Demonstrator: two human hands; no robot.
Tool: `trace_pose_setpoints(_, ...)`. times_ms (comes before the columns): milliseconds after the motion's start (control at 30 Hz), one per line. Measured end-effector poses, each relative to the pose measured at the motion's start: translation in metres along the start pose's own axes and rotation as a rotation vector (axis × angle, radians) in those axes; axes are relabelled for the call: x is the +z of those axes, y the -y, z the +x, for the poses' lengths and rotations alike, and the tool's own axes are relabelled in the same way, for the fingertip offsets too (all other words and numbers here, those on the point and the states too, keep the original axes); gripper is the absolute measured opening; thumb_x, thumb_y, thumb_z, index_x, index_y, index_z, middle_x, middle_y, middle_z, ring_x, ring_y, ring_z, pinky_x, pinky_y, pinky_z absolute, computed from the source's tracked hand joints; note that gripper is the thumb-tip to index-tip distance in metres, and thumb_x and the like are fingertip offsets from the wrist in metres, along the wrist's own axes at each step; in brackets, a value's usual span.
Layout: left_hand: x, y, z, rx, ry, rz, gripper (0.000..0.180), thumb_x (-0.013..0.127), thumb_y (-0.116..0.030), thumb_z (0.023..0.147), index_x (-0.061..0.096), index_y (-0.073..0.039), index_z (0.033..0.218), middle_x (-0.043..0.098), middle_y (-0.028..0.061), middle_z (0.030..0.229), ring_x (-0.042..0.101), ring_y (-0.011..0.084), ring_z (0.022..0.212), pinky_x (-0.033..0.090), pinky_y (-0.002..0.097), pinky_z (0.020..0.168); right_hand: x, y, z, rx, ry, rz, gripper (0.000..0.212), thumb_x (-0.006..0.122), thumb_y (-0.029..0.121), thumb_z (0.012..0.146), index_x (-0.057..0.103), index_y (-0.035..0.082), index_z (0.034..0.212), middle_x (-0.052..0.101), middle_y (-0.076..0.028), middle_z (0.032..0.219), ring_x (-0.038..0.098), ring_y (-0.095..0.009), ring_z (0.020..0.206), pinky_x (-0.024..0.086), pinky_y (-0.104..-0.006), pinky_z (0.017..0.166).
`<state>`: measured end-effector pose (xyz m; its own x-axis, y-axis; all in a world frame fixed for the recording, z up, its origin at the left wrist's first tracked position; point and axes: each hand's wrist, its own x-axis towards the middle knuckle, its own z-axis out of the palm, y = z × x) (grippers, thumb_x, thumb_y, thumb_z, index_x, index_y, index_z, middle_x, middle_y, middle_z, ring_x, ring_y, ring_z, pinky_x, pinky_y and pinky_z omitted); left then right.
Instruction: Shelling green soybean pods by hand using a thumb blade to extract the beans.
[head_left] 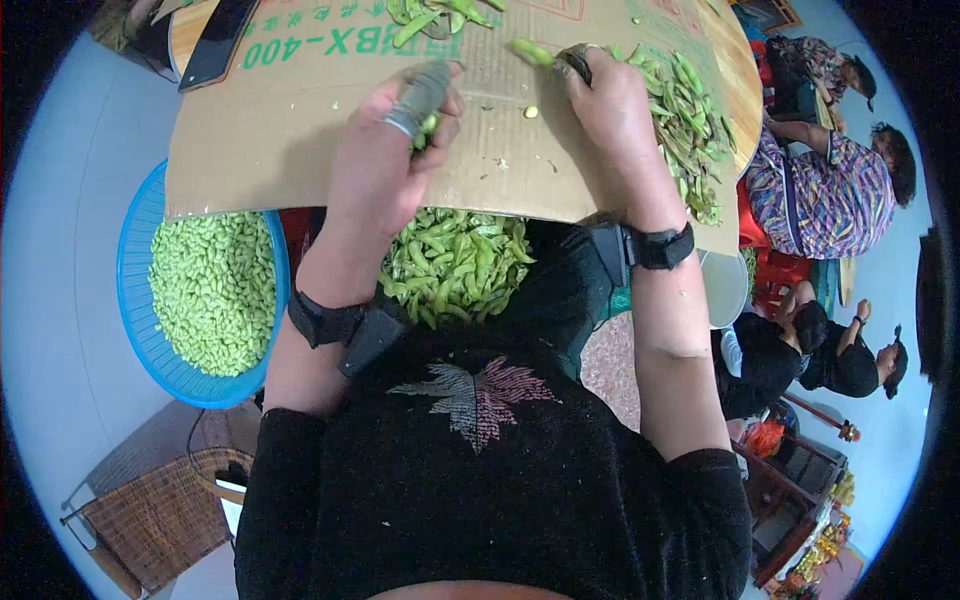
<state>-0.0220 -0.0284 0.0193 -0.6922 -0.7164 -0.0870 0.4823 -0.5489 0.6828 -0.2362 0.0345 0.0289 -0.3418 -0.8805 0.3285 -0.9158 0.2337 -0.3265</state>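
Above the cardboard sheet (300, 140), my left hand (385, 150) is closed, with a grey cover on a finger and green beans (428, 125) showing between the curled fingers. My right hand (612, 100) pinches a green bean pod (530, 51) by one end; dark covering shows on its fingertips. Between the hands, a single shelled bean (530, 112) lies on the cardboard. Unopened pods (440, 18) are spread at the far edge. Beside my right hand lies a heap of flattened, browning pods (690, 125). More green pods (455, 265) fill the space at my lap, below the cardboard edge.
A blue plastic basket (128, 290) full of shelled green beans stands to the left. A dark phone (218, 42) lies at the cardboard's far left corner. A white bucket (728, 285) is at the right. Other people (830, 190) sit along the right side. A woven chair (150, 520) is lower left.
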Motion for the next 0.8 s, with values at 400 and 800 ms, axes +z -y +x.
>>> trace_pose_setpoints(400, -0.008, 0.042, -0.019, 0.133, 0.150, -0.088, 0.021, 0.055, -0.002, 0.081, 0.055, -0.006, 0.102, 0.056, 0.0055, 0.097, 0.051, 0.0102, 0.068, 0.036, 0.0175, 0.051, -0.010, 0.065, -0.064, 0.409, 0.333, 1.237, 0.012, 0.057, 0.015, 0.085, 0.059, 0.003, 0.083, 0.050, 0.003, 0.059, 0.042, -0.003, 0.049, 0.031, -0.0184, 0.042)
trace_pose_setpoints(800, 0.015, 0.028, -0.035, 0.217, 0.103, 0.670, 0.027, 0.041, 0.010, 0.071, 0.054, 0.003, 0.094, 0.055, 0.0013, 0.079, 0.049, 0.0068, 0.070, 0.041, 0.0212, 0.062, -0.020, 0.083, -0.061, 0.003, 0.055, 0.546, 0.023, 0.063, 0.019, 0.075, 0.057, -0.001, 0.084, 0.056, -0.019, 0.061, 0.058, -0.034, 0.058, 0.047, -0.0370, 0.053)
